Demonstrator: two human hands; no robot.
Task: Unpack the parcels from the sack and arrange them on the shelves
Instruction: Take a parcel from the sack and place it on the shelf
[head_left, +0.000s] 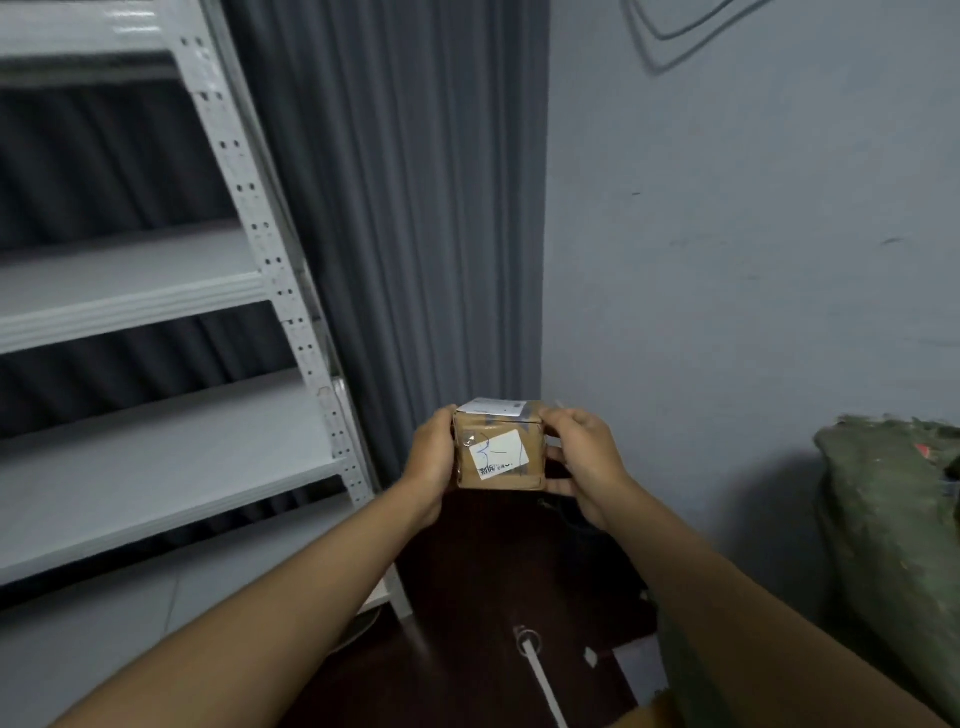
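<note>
A white metal shelving unit (156, 291) stands at the left, in front of a grey curtain (415, 208). At the right edge sits a green sack (893, 519), against the wall. Between them, above the dark floor (467, 597), a small cardboard parcel (500, 452) with a white label is held in the air. The left hand (428, 460) grasps its left side, the right hand (584, 462) its right side.

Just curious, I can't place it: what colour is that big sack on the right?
Dull green sack, seen in the head view.
</note>
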